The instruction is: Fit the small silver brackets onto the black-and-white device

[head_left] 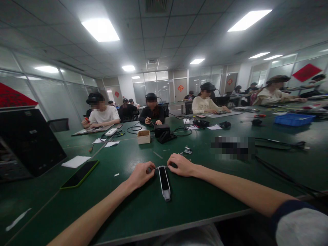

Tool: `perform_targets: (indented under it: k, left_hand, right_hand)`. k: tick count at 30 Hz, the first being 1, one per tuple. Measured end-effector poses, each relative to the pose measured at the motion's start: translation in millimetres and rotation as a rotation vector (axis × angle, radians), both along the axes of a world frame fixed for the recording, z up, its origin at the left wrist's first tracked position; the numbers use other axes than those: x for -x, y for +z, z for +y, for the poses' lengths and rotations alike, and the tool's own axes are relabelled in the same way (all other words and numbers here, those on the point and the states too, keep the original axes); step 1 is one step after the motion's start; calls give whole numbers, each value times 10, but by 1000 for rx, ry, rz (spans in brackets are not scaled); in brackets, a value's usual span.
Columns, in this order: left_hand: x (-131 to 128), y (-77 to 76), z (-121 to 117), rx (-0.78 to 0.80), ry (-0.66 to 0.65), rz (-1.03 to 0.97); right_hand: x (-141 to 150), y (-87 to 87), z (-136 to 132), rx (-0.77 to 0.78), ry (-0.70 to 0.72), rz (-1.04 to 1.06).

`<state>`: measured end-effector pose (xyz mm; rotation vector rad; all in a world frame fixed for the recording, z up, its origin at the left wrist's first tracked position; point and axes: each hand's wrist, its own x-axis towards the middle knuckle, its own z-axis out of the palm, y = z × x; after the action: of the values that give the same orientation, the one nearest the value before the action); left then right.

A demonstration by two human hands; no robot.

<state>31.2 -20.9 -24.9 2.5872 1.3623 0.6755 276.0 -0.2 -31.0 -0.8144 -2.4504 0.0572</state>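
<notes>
A long, narrow device (164, 182) with a white frame, a dark middle and a grey near end lies on the green table. I cannot make out its kind. At its far end a thin, small strip (161, 167) runs crosswise between my hands. My left hand (141, 175) is at the strip's left end, thumb and fingers pinched together. At the right end my right hand (180, 165) is curled with its fingertips closed. What the fingertips hold is too small to tell. Small metal parts (188, 150) lie just beyond my right hand.
A phone in a green case (80, 175) and white paper (76, 161) lie left, near a black computer case (32, 140). Ahead stand a small open box (144, 137) and a black device (162, 131). Cables (282, 171) and a blue tray (294, 119) are right. Several people sit across the table.
</notes>
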Motion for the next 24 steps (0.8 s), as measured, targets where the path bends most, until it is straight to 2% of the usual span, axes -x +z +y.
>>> perform_targets:
  k: [9,19,21,24]
  left_hand:
    - [-21,21,-14,64,17,-49]
    - [-4,-20,29,24,-18,-29]
    - [-1,-25,34,6,-20,-12]
    - [0,-28,35,-10,-16,7]
  right_hand:
    - [0,6,-7,27,5,-1]
    - [-3,60,-20,11,9,-45]
    - [-42,92,38,-20,-16,-54]
    - [-201,142,210,-74,-128,-67]
